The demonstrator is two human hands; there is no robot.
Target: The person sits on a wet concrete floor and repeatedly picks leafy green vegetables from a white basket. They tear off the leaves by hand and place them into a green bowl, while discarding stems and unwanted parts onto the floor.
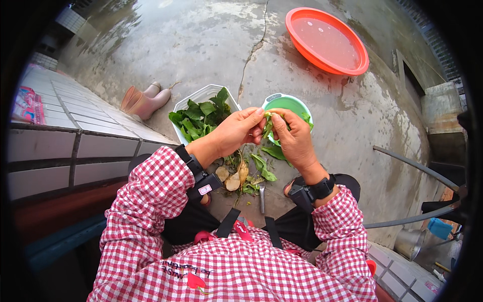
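My right hand (296, 137) grips a small bunch of leafy green stems (267, 128). Thumb and fingertips of my left hand (239, 128) pinch the upper ends of those stems, close against my right thumb. Behind the hands, a mint-green plastic basin (283, 102) with a white rim holds some leaves, partly hidden by my right hand. To the left, a white faceted tub (203, 91) is heaped with dark green leaves (194, 117). Below the hands lie pale cut roots (233, 182), loose leaves (264, 167) and a metal-handled tool (262, 198), probably a knife.
An orange-red basin of water (328, 41) sits on the cracked concrete floor (211, 45) at the upper right. Pink rubber boots (145, 101) stand beside a white-tiled ledge (109, 151). Curved metal bars (417, 164) reach in from the right, near a metal pot (409, 243).
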